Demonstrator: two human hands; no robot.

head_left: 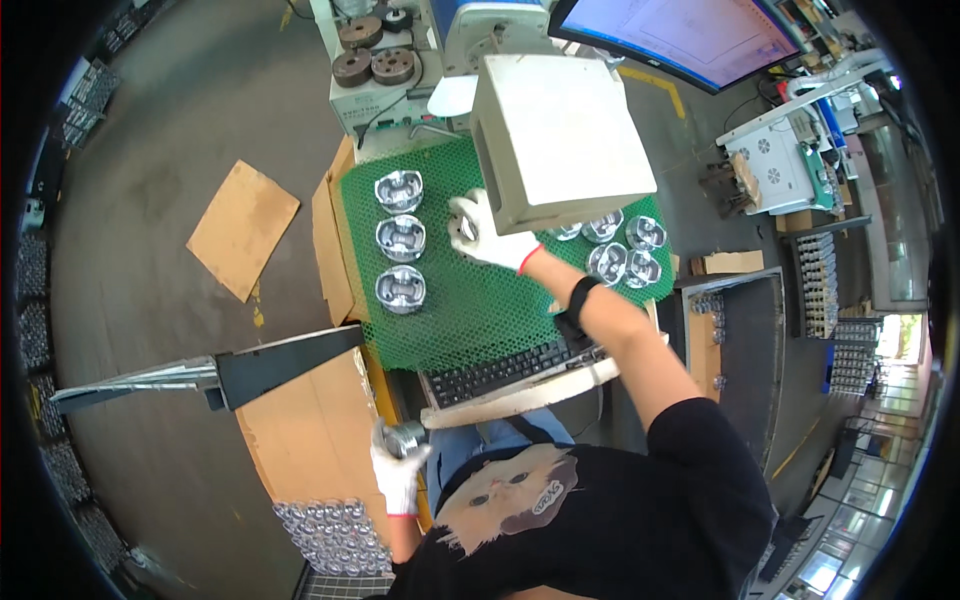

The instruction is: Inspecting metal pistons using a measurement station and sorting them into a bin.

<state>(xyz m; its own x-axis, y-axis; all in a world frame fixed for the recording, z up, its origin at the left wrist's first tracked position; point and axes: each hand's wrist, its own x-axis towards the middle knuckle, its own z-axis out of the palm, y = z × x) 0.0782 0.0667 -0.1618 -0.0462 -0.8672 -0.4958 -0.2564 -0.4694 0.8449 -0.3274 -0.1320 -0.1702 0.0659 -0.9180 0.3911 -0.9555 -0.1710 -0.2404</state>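
Observation:
My left hand (398, 472), in a white glove, grips a metal piston (404, 438) low on the left, beside the keyboard shelf and above a cardboard sheet. My right hand (490, 236), gloved too, reaches over the green mesh mat (455, 325) beside a pale box-shaped housing. Its fingers curl around a shiny metal part (468, 229), mostly hidden by the glove. Three pistons stand in a column on the mat's left side: a far one (399, 191), a middle one (400, 238) and a near one (400, 289). Several pistons (606, 263) sit grouped on the right.
The pale housing (565, 130) overhangs the mat. A black keyboard (500, 372) lies along the near edge. A monitor (680, 40) stands far right. Rows of pistons (330, 535) fill the lower left beside cardboard (305, 430). Round metal blocks (393, 66) rest on a box at the back.

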